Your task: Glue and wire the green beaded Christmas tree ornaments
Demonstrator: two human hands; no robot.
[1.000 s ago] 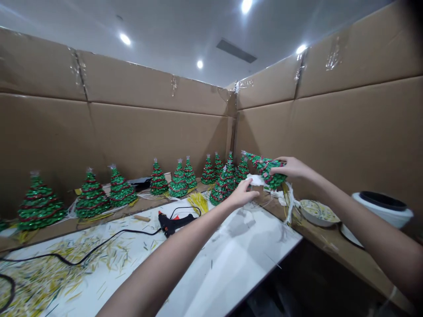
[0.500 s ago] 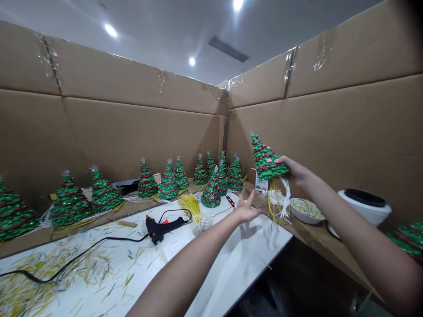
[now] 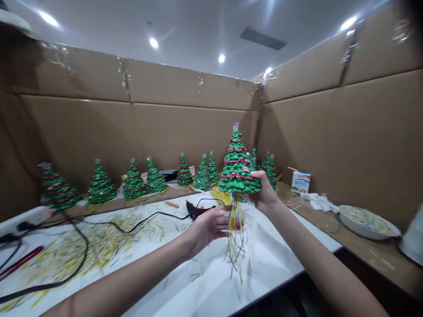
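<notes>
A green miniature Christmas tree (image 3: 238, 164) with red garlands and a pale star on top stands nearly upright in the air. My right hand (image 3: 266, 191) grips its lower right edge, thumb on the outside. Yellow and white wires (image 3: 235, 237) dangle from the tree's underside. Beside these wires is my left hand (image 3: 213, 226), its fingers stretched out behind them and its thumb apart on the left. Behind the left hand lies a black glue gun (image 3: 194, 210) on the white table (image 3: 185, 281).
Several similar trees (image 3: 134, 180) line the back. Wire clippings (image 3: 89, 246) and black cords cover the table's left side, near a white power strip (image 3: 28, 220). On the right are a small carton (image 3: 300, 182) and a bowl of clippings (image 3: 368, 222). Cardboard walls (image 3: 165, 127) rise behind.
The view has turned left. My right hand has brought the tree from the right to above the table, from tilted to nearly upright. My left hand has come to its hanging wires.
</notes>
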